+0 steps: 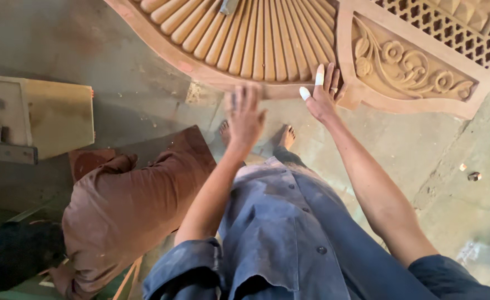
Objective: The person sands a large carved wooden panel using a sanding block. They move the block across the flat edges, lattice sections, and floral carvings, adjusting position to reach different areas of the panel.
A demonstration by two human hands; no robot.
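Note:
A large carved sandstone panel (267,44) lies on the floor ahead of my bare feet, with a fluted fan, a floral corner relief (406,64) and a lattice part (450,28). My left hand (245,114) hovers with fingers spread just before the panel's near rim; it holds nothing. My right hand (323,94) rests on the rim beside the floral relief, fingers apart, with white tape on two fingertips and a ring.
Another person in brown clothes (123,205) crouches at my left. A pale wooden box with metal fittings (28,119) stands at far left. Small stone chips (473,175) lie on the dusty concrete floor at right.

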